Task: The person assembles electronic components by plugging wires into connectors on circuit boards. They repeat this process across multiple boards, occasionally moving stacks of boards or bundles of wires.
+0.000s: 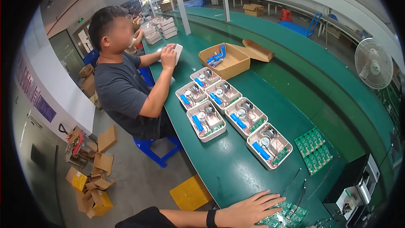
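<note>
My left hand (247,211), with a black band on its wrist, reaches in from the lower edge. Its fingers are stretched out and rest on the near end of a green circuit board panel (291,214). Black wires (302,194) with small ends rise over that panel. My right hand is not in view. Farther up the table lies another panel of green circuit boards (313,150). Nearest to my hand among several open white housings is one (270,145) holding a blue cylindrical cell, a round dark part, wires and a small green board.
A co-worker (122,76) sits at the left edge of the green table (190,152), holding a white housing (177,55). An open cardboard box (230,65) contains blue cells. A black-and-silver machine (356,190) stands at right, below a fan (373,64). A yellow crate (190,192) is on the floor.
</note>
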### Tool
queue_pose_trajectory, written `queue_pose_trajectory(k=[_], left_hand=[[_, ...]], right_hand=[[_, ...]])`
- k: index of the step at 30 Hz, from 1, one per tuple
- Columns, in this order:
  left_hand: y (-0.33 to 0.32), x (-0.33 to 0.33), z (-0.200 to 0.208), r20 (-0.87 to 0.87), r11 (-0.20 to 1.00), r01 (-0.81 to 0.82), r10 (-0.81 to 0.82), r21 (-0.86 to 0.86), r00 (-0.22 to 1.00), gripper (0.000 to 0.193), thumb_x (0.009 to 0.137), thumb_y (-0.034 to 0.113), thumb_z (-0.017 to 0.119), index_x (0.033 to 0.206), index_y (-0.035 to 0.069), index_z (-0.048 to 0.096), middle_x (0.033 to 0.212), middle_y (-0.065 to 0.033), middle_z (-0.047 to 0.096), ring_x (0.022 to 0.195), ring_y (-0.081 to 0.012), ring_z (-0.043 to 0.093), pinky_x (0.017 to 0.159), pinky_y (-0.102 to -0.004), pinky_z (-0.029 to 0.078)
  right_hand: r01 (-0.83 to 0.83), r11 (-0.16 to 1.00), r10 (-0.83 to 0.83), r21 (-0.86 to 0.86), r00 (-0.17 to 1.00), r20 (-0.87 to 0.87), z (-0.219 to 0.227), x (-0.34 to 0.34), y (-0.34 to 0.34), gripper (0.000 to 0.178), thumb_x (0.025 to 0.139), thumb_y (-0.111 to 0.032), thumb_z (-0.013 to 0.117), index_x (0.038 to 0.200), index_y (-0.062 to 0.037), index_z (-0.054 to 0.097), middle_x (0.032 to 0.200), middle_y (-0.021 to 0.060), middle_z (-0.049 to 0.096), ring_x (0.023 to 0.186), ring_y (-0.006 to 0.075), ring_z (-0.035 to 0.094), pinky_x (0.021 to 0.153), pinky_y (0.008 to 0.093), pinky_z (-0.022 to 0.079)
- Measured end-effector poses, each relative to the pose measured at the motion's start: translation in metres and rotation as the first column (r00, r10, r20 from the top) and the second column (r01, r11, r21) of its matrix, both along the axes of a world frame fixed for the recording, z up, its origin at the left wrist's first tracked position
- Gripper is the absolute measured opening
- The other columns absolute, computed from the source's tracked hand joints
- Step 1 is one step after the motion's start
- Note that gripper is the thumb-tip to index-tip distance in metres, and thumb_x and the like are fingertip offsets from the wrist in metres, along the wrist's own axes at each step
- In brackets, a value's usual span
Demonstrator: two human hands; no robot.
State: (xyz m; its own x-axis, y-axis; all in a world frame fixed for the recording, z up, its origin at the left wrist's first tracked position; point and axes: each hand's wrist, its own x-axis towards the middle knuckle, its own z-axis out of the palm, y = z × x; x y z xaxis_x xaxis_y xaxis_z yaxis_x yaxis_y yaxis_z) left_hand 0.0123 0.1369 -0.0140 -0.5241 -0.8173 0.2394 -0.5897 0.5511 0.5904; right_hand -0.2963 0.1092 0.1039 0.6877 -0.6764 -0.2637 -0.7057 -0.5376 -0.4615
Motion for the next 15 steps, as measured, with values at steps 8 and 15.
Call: queue_pose_trajectory(k=[8,15], left_hand=[[-0.004,-0.007,-0.006,0.000,1.000,-0.001,0.001,0.008,1.000,0.069,0.103,0.044,0.073,0.158,0.007,0.055,0.176,-0.0195,0.040,0.163,-0.0371,0.039,0.135,-0.0561,0.027],[0.000,-0.005,-0.004,-0.034,1.000,-0.018,0.018,0.000,0.999,0.063,0.102,0.041,0.073,0.152,0.005,0.060,0.175,-0.0221,0.039,0.163,-0.0384,0.038,0.137,-0.0581,0.025]], right_hand=[[-0.008,0.997,-0.004,-0.080,0.989,-0.149,-0.011,-0.028,0.032,0.016,0.097,-0.018,0.079,0.103,-0.0048,0.075,0.106,0.0111,0.073,0.103,0.0372,0.069,0.092,0.0476,0.053],[-0.328,0.724,0.394,-0.606,0.919,-0.027,-0.016,-0.085,0.008,0.009,0.097,-0.004,0.077,0.106,-0.0028,0.076,0.109,0.0137,0.076,0.098,0.0379,0.073,0.088,0.0434,0.057]])
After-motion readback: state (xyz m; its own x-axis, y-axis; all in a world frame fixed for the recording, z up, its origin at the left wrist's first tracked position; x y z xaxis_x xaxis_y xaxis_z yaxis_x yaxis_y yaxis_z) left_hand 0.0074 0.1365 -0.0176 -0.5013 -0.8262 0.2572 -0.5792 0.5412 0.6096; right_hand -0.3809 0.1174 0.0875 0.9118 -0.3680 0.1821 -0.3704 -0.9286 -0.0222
